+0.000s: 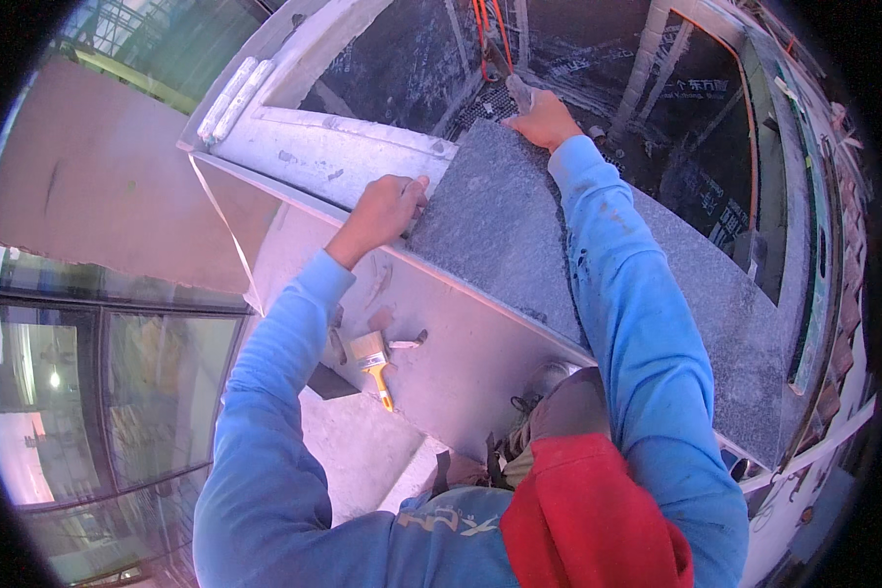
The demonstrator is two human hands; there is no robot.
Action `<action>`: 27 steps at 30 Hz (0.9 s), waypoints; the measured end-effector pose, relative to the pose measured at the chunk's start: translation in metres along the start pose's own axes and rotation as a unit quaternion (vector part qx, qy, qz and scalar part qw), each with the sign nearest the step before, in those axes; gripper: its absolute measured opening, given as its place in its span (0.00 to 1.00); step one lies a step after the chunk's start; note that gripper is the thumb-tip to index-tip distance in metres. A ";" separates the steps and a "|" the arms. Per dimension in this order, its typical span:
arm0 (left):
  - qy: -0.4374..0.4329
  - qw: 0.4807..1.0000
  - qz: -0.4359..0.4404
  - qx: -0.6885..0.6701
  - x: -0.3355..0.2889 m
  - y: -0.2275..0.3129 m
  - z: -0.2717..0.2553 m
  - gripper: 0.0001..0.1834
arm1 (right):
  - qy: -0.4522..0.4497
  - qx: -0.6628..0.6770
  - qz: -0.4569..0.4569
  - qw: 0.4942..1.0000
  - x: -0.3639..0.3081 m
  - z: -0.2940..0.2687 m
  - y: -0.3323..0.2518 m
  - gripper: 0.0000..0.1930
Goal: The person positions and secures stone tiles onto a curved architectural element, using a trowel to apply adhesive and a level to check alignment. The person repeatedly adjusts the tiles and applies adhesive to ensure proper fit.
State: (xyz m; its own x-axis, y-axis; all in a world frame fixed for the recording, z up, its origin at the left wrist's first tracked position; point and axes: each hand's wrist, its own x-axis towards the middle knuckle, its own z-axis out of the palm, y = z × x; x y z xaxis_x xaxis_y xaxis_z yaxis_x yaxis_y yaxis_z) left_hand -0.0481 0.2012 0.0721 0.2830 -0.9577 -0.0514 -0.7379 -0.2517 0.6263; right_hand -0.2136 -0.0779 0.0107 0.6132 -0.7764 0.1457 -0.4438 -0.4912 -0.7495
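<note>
A dark grey stone slab [500, 230] lies on the ledge in front of me, its long near edge facing my body. My left hand [377, 214] is closed beside the slab's left edge, fingertips curled out of sight, so anything in them is hidden. At the slab's far corner, my right hand [544, 122] is closed around a pale, partly see-through piece [521, 94] whose kind I cannot make out. A second grey slab [701, 279] lies to the right, partly behind my right forearm.
Left of the slab runs a whitish ledge [348, 147] bearing two white wrapped rolls [235, 100]. Beyond the slabs is a dark-lined recess [598, 59] with an orange cord [503, 34]. Below, a yellow-handled brush [373, 365] lies near my legs. Glass panels [157, 392] stand at left.
</note>
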 end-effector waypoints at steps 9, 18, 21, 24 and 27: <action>0.013 0.998 -0.043 0.042 -0.005 0.012 0.016 0.37 | 0.006 -0.012 -0.013 1.000 -0.002 -0.002 -0.002 0.31; 0.012 0.997 -0.041 0.066 -0.007 0.011 0.025 0.38 | 0.004 0.026 -0.063 0.998 0.014 0.005 0.018 0.27; 0.007 0.996 -0.049 0.073 -0.008 0.013 0.023 0.37 | 0.005 0.083 -0.075 0.994 0.020 0.014 0.023 0.26; 0.010 0.997 -0.038 0.068 -0.008 0.016 0.022 0.37 | -0.005 0.084 -0.056 0.995 0.019 0.013 0.023 0.25; 0.010 0.997 -0.039 0.070 -0.010 0.017 0.022 0.36 | -0.043 0.100 -0.021 0.994 0.012 0.004 0.018 0.26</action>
State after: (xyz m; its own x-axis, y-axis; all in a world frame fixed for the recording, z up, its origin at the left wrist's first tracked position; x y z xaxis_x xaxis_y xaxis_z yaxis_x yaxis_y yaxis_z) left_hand -0.0768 0.2031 0.0660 0.3545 -0.9317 -0.0799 -0.7912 -0.3443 0.5054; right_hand -0.2117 -0.0947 -0.0034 0.6851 -0.7166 0.1306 -0.2827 -0.4268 -0.8590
